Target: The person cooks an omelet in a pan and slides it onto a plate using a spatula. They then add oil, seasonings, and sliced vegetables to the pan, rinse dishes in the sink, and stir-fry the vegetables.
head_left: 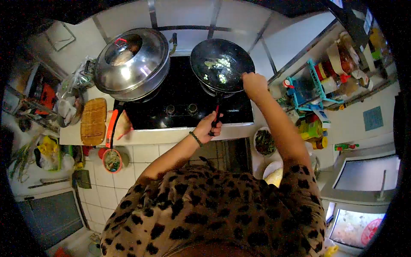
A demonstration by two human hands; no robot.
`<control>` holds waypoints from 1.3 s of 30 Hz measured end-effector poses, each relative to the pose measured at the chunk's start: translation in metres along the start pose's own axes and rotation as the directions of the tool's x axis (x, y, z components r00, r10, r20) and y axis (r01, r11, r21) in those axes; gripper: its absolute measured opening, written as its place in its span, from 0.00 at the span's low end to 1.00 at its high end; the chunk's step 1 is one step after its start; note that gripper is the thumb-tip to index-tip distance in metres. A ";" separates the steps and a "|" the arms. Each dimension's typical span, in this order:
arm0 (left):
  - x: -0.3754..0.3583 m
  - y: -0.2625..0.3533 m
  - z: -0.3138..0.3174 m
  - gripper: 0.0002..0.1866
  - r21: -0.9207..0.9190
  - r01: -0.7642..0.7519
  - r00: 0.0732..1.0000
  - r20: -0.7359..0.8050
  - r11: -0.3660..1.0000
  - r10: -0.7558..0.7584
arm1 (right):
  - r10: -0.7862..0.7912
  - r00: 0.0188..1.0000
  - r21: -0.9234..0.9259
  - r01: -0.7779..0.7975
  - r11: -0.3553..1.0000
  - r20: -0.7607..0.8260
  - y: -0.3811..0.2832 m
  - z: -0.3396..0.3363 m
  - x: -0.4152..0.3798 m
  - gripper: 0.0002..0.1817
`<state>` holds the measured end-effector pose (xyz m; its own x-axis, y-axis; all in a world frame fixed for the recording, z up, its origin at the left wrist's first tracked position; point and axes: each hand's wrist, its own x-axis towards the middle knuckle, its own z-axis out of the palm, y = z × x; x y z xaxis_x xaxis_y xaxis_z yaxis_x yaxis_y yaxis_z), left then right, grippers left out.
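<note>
Both arms are out in front, reaching forward from a leopard-print top, bare from the short sleeves down. The left hand (pixel 208 124) sits just below the wok (pixel 221 64), at its near side, fingers curled tight around the handle, knuckles up, a beaded band on the wrist. That forearm angles up and right from a bent elbow. The right arm runs longer and straighter, stretched up along the right side, elbow barely bent. The right hand (pixel 253 84) is at the wok's right rim, wrist dropped, fingers bunched and pointing down and in over the edge; what they pinch, if anything, cannot be made out.
</note>
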<state>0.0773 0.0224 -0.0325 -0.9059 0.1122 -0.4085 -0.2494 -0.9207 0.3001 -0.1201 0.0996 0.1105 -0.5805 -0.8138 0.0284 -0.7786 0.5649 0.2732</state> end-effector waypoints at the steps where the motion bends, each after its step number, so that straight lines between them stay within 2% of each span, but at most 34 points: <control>1: -0.001 0.001 -0.001 0.17 -0.012 0.007 0.999 0.034 1.000 -0.007 | 0.000 1.000 -0.003 0.000 1.000 0.002 0.003 -0.004 -0.007 0.07; 5: -0.005 0.007 0.002 0.17 0.007 0.018 1.000 0.001 1.000 -0.018 | -0.089 0.996 -0.147 0.088 0.985 0.000 0.036 -0.044 -0.056 0.06; 9: 0.000 0.006 -0.001 0.17 0.030 0.020 1.000 0.015 0.999 -0.021 | -0.084 0.995 -0.209 0.094 0.973 0.058 0.036 -0.068 -0.082 0.06; 12: 0.000 0.001 0.002 0.17 0.022 0.020 1.000 0.008 1.000 -0.020 | -0.037 0.999 -0.208 0.044 0.977 0.038 0.030 -0.031 -0.056 0.06; 14: 0.001 0.001 0.004 0.17 0.021 0.004 1.000 0.004 1.000 -0.005 | 0.030 0.993 -0.162 -0.047 0.986 -0.110 0.030 -0.014 -0.029 0.07; 18: 0.003 -0.003 0.002 0.17 0.029 -0.003 0.999 -0.052 1.000 0.004 | 0.148 0.985 -0.075 -0.154 0.985 -0.087 0.018 -0.001 -0.005 0.07; 20: 0.004 -0.001 0.000 0.17 0.032 -0.001 0.997 -0.071 0.999 0.003 | 0.009 1.000 -0.130 -0.011 0.991 -0.011 0.010 -0.005 -0.011 0.08; 24: 0.003 -0.001 0.001 0.17 0.022 -0.004 0.998 -0.064 1.000 0.006 | -0.005 0.996 -0.184 0.022 0.983 0.092 0.020 -0.046 -0.034 0.09; 26: 0.004 -0.001 0.001 0.17 0.030 0.004 0.999 -0.052 1.000 -0.002 | 0.073 0.997 -0.186 -0.079 0.979 -0.037 0.030 -0.049 -0.038 0.09; 27: 0.003 -0.002 0.001 0.17 0.050 -0.010 0.998 -0.059 0.999 0.013 | 0.077 0.996 -0.186 -0.083 0.979 -0.036 0.032 -0.044 -0.032 0.09; 29: 0.001 -0.001 0.004 0.17 0.072 -0.025 0.997 -0.066 0.997 0.029 | 0.177 0.979 -0.159 -0.191 0.969 -0.097 0.039 -0.023 -0.008 0.10; 31: -0.001 0.000 0.006 0.17 0.096 -0.031 0.997 -0.070 0.995 0.038 | 0.186 0.981 -0.138 -0.192 0.972 -0.059 0.025 -0.016 0.005 0.10; 34: -0.002 0.001 0.006 0.18 0.071 -0.015 0.998 -0.060 0.997 0.019 | 0.152 0.988 -0.078 -0.152 0.985 -0.004 0.001 -0.021 0.007 0.10; 36: 0.001 -0.001 0.004 0.17 0.052 -0.016 0.999 -0.043 0.999 0.019 | -0.035 0.998 -0.084 0.039 0.996 0.049 -0.004 -0.036 -0.009 0.10; 37: 0.003 -0.002 0.002 0.17 0.035 -0.022 0.999 -0.027 0.999 0.023 | -0.038 0.998 -0.086 0.043 0.995 0.056 0.000 -0.042 -0.018 0.10; 39: 0.007 -0.003 -0.001 0.17 0.017 -0.011 0.999 -0.035 1.000 0.011 | -0.128 0.987 -0.214 0.146 0.966 0.095 0.025 -0.052 -0.039 0.09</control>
<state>0.0724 0.0255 -0.0371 -0.8962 0.0889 -0.4346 -0.2457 -0.9152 0.3194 -0.1042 0.1387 0.1657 -0.4963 -0.8625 -0.0987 -0.7854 0.3977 0.4743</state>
